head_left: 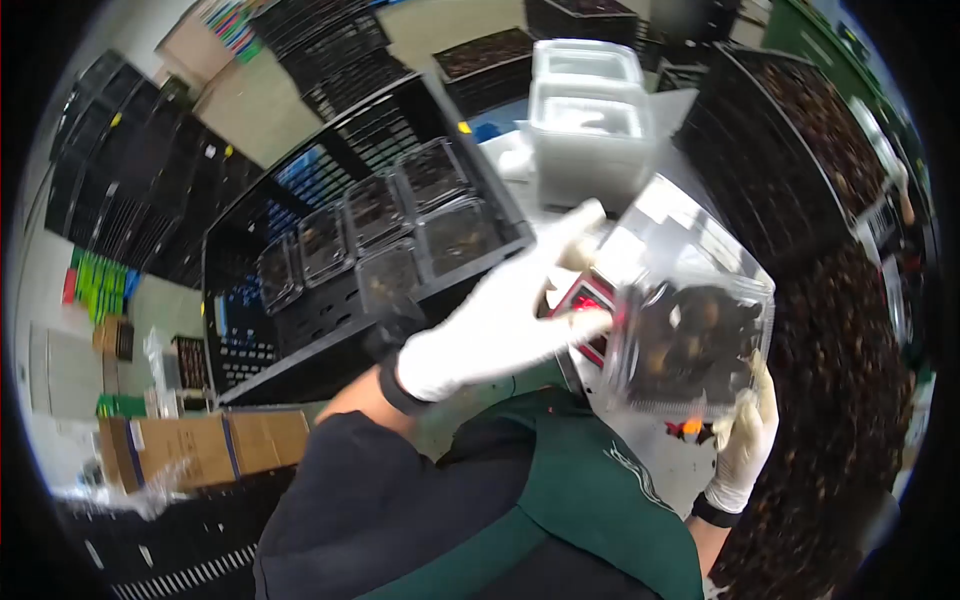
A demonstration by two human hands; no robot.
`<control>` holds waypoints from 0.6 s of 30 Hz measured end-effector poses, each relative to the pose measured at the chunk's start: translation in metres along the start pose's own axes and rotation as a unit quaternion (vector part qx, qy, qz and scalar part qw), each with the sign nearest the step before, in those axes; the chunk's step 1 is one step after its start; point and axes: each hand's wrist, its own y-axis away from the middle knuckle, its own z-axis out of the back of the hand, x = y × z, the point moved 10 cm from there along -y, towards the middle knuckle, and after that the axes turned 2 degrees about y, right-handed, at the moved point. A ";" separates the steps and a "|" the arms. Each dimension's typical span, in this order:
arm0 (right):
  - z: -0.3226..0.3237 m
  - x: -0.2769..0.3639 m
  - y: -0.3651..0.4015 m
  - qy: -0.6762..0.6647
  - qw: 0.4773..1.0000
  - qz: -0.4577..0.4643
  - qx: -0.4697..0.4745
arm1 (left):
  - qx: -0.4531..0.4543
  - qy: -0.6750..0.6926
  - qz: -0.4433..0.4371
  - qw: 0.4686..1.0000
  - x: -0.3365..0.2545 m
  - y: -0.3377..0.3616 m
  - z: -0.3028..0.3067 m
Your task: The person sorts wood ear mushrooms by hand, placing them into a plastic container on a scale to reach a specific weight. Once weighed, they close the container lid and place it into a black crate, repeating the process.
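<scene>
My right hand (745, 435), in a white glove, grips a clear plastic punnet (690, 345) by its lower right side. Dark brown pieces fill the punnet. My left hand (510, 315), gloved too, is stretched out with thumb and fingers apart, slightly blurred. Its thumb tip comes right up to the punnet's left edge. Beneath the punnet is a shiny metal scale plate (665, 215), with a red-lit display (590, 310) beside it, partly covered by my left hand and the punnet.
To the left stands a black crate (370, 320) holding several filled punnets (375, 208). Stacked clear empty punnets (590, 150) stand at the back. On the right, a large mass of dark brown pieces (835, 400) lies beside a black crate (750, 150). A cardboard box (215, 445) sits lower left.
</scene>
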 end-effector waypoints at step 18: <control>-0.059 -0.025 -0.020 0.071 0.991 -0.020 0.109 | -0.142 0.114 0.473 0.862 0.237 0.250 0.293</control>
